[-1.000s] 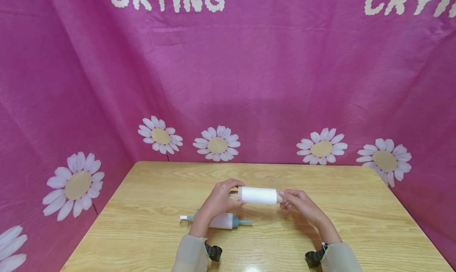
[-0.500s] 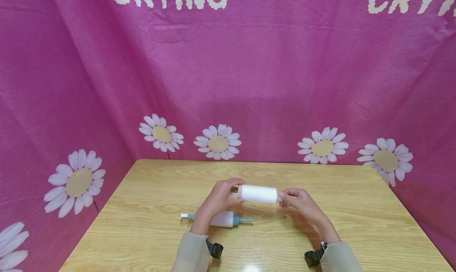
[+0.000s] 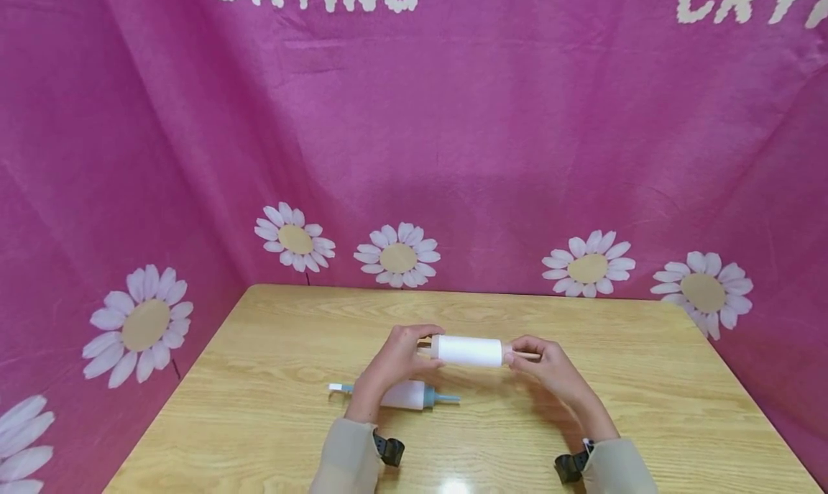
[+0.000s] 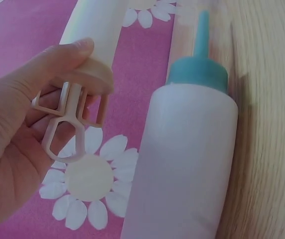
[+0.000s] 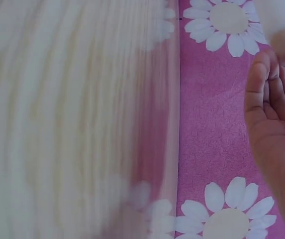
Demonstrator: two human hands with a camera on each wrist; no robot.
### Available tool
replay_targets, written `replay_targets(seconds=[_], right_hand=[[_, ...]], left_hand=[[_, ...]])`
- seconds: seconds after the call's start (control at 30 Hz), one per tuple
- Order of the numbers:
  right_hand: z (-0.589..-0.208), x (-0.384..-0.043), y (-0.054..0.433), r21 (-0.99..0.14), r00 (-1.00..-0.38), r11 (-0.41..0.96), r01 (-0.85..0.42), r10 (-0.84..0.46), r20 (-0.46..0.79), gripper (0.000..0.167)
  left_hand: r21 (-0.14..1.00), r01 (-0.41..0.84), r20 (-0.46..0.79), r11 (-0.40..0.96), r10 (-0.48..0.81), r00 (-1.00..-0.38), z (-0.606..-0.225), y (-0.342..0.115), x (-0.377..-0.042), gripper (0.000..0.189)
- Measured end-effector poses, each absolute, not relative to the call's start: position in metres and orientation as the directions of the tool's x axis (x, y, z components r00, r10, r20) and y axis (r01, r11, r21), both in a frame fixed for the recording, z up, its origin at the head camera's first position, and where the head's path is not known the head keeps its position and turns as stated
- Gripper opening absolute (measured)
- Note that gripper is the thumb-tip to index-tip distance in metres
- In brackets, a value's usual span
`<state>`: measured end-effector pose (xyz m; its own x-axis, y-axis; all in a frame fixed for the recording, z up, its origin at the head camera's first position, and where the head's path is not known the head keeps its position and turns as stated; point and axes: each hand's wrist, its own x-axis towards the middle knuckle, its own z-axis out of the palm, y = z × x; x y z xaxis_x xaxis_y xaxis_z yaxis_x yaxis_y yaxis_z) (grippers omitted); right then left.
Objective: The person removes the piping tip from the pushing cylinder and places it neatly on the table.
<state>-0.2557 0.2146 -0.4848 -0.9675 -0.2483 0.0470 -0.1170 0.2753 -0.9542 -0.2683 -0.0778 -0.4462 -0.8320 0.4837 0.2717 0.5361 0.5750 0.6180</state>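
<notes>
A white-barrelled syringe [image 3: 469,351] with beige ends is held level above the table between both hands. My left hand [image 3: 404,354] grips its left end, thumb and fingers around the beige collar. In the left wrist view, beige finger loops and a plunger ring [image 4: 65,139] hang below that collar. At the other end my right hand [image 3: 543,364] pinches the beige cap, and a thin nozzle [image 3: 527,355] shows past the fingertips. A second syringe [image 3: 407,395], with a teal cap and nozzle, lies on the table behind my left wrist, partly hidden by it.
The wooden table [image 3: 621,379] reaches back to a pink curtain [image 3: 479,156] printed with daisies and lettering. Another curtain side closes in on the left. A black wrist camera [image 3: 390,451] sits on the left wrist, and another is on the right.
The right-hand fingers have shifted on the beige cap, and the nozzle now shows beyond them. The left hand and the teal-capped syringe stay nearly in place.
</notes>
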Motion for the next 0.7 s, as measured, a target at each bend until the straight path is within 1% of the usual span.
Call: replay_targets(seconds=[0.1,0.33,0.7], right_hand=[[-0.4854,-0.2554,0.2142,-0.948,-0.967,0.282,-0.144,-0.245,0.074,0.034],[-0.4868,-0.2568,0.2131,-0.906,-0.957,0.351,-0.236,-0.244,0.154,0.03],[-0.4844,-0.2534,0.2119,-0.891,-0.942,0.352,-0.289,-0.268,0.2,0.032]], left_hand=[[0.622,0.533,0.266,0.574,0.485,-0.833,-0.4456,-0.0781,-0.2689,0.045],[0.634,0.507,0.243,0.584,0.472,-0.848,-0.4444,-0.0786,-0.2689,0.045],[0.641,0.505,0.235,0.579,0.478,-0.846,-0.4434,-0.0775,-0.2683,0.046]])
